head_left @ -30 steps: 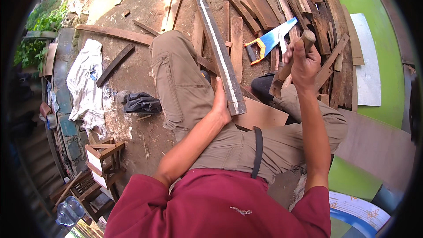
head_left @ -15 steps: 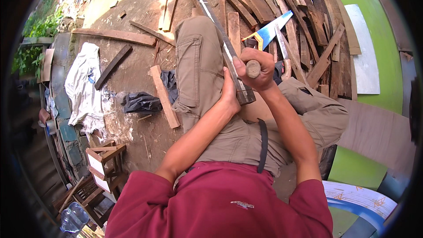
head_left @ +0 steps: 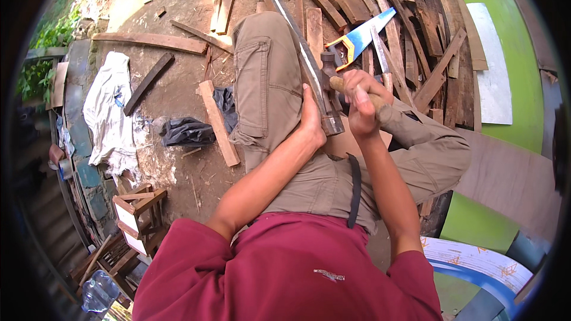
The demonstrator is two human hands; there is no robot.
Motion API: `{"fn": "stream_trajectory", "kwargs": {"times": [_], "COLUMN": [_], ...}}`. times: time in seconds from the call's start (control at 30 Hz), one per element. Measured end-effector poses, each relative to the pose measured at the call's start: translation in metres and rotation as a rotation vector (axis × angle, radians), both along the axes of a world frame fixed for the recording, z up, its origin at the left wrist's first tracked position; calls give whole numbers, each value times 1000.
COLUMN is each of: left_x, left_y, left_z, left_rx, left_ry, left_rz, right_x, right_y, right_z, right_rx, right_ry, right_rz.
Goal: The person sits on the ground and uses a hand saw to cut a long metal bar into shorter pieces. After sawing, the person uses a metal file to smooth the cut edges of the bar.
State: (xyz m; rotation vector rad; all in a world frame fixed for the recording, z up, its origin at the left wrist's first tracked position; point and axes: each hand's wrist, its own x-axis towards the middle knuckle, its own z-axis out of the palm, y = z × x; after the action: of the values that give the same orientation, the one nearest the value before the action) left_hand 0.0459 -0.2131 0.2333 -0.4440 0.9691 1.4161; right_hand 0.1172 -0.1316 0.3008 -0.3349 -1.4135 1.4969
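Note:
A long dark wooden beam with a pale stripe along its top lies against my raised left thigh, its near end by my lap. My left hand is closed on the beam near that end, thumb up along its left side; its other fingers are hidden beneath. My right hand is wrapped round the wooden handle of a hammer. The hammer's dark metal head is at the right side of the beam; whether they touch I cannot tell.
Beyond my right hand lie a blue-bladed handsaw and a long blade with a wooden handle. Stacked planks fill the right. At left are a white cloth, a black plastic bag and a short board.
The hammer has turned in my right hand, from its handle end pointing up at me to lying sideways with its head showing by the beam. My left hand keeps its place.

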Motion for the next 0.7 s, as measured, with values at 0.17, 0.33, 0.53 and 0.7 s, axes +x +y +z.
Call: {"fn": "stream_trajectory", "kwargs": {"times": [0.17,0.33,0.53,0.7], "left_x": [9,0,-13,-8], "left_y": [-4,-12,-13,-7], "left_z": [-17,-15,17,19], "left_rx": [-240,-219,153,87], "left_ry": [117,58,-222,-267], "left_rz": [62,64,107,109], "right_x": [-35,-49,-35,-5], "right_y": [29,17,0,-12], "right_z": [-2,-8,-13,-11], "right_rx": [-381,-294,95,179], "right_ry": [-37,-101,85,-2], "right_rz": [4,-58,-64,-5]}}
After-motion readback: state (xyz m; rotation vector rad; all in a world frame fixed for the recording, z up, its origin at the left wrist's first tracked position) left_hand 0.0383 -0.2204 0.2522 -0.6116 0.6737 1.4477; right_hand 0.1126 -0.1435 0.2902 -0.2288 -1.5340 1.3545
